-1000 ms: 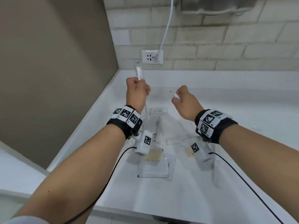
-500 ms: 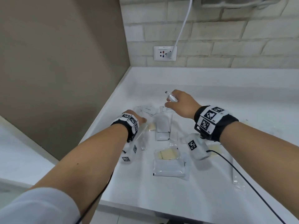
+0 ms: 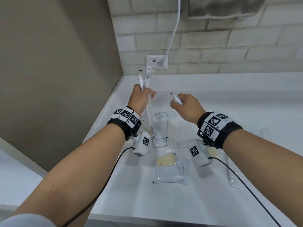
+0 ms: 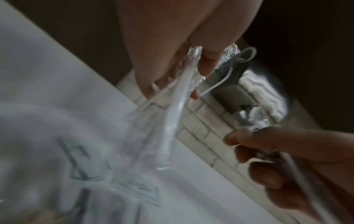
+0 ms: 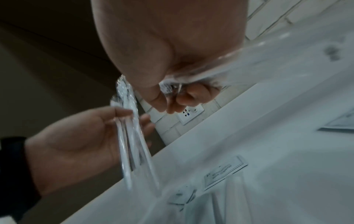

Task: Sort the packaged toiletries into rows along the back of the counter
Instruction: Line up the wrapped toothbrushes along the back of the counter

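My left hand [image 3: 142, 95] is raised over the back left of the white counter [image 3: 229, 99] and grips two clear-wrapped toothbrushes [image 3: 146, 79], their tops sticking up and their handles hanging below the fist. The left wrist view shows the wrapped toothbrushes [image 4: 172, 115] pinched by that hand's fingers [image 4: 206, 66]. My right hand [image 3: 185, 104] hovers to the right and holds another wrapped toothbrush [image 3: 177, 99]; its wrapper [image 5: 249, 60] trails from the fist. Several flat sachets [image 3: 159, 133] and a labelled packet [image 3: 165, 115] lie on the counter below both hands.
A wall socket [image 3: 156, 61] with a white cable [image 3: 174, 30] plugged in sits on the brick wall behind. A beige side wall [image 3: 57, 71] bounds the counter's left. A yellowish packet [image 3: 167, 159], a white pouch [image 3: 168, 175] and a clear wrapper [image 3: 235, 182] lie nearer me.
My left hand dipped to the counter half a second ago and has come back up holding two wrapped toothbrushes instead of one. The right hand kept its toothbrush and stayed nearly in place.
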